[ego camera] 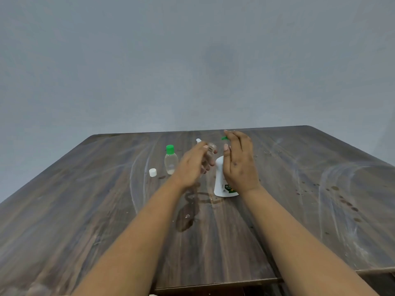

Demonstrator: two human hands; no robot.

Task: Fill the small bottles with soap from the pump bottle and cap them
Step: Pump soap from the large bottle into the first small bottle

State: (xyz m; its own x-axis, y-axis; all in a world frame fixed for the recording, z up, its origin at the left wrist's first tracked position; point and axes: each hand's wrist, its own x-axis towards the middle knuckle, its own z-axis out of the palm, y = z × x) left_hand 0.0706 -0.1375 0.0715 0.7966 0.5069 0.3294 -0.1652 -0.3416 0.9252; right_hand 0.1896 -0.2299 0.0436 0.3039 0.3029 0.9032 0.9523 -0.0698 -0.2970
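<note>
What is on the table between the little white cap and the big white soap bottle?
In the head view, the green-capped small bottle stands between the white cap and the pump bottle; the left hand, holding an open small bottle, is there too.

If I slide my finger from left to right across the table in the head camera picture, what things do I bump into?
Loose white cap → small bottle with the green cap → left hand, holding a small open clear bottle → white pump bottle → right hand on the pump.
</note>
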